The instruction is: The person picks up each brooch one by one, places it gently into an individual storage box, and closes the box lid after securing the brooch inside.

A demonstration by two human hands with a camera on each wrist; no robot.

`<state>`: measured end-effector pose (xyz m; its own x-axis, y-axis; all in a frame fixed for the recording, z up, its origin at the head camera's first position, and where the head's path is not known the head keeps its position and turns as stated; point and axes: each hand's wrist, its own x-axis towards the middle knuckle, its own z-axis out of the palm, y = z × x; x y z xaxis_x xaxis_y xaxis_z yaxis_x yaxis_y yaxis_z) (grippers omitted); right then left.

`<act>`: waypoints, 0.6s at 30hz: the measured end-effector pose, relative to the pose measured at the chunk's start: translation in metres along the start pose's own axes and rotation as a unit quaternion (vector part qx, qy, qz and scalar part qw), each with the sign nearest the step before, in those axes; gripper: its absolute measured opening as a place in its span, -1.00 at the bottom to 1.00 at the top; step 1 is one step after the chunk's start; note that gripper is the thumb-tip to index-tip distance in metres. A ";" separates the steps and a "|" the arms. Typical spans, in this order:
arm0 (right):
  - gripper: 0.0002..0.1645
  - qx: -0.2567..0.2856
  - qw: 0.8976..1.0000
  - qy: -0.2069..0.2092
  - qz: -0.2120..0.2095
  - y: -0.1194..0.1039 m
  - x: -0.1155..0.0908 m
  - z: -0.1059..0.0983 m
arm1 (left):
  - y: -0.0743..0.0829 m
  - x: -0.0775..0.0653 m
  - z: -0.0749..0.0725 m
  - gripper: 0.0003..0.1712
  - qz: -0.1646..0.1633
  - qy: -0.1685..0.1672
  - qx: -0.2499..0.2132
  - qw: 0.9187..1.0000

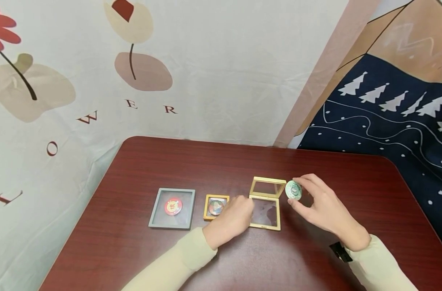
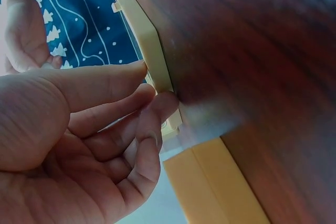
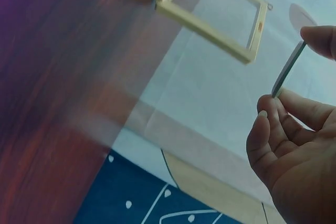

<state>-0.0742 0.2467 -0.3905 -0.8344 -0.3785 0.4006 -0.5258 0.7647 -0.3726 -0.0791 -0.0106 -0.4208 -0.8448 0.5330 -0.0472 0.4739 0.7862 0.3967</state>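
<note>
My right hand (image 1: 324, 208) pinches a round green-and-white badge (image 1: 293, 190) by its edge, just right of a hinged display frame. Seen edge-on in the right wrist view, the badge (image 3: 289, 69) is a thin dark line between thumb and fingertips. The pale yellow display frame (image 1: 279, 216) lies on the table with its lid raised at the back and clear film inside. My left hand (image 1: 233, 216) pinches this frame's left side; the left wrist view shows thumb and fingers at the frame's edge (image 2: 147, 40).
A smaller orange-yellow frame (image 1: 207, 208) with a round badge in it is partly hidden by the left hand. Farther left lies a grey frame (image 1: 155, 214) holding a red badge (image 1: 173, 206). All stand on a dark red-brown table (image 1: 151, 161) against a printed cloth.
</note>
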 end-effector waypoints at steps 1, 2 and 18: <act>-0.38 0.003 1.000 -0.002 -0.006 -0.002 0.000 0.002 | 0.000 0.000 0.000 -0.48 0.000 0.001 0.000 1.000; -0.38 0.006 1.000 -0.005 -0.014 -0.003 -0.001 0.004 | 0.000 0.000 0.000 -0.49 0.001 0.002 0.000 1.000; -0.39 -0.005 0.994 -0.091 -0.066 -0.025 -0.004 0.047 | -0.002 0.000 0.002 -0.63 0.005 0.013 0.012 1.000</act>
<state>-0.0653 0.2044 -0.4225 -0.7745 -0.5638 0.2868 -0.6321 0.7069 -0.3175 -0.0798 -0.0115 -0.4232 -0.8463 0.5323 -0.0197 0.4873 0.7887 0.3749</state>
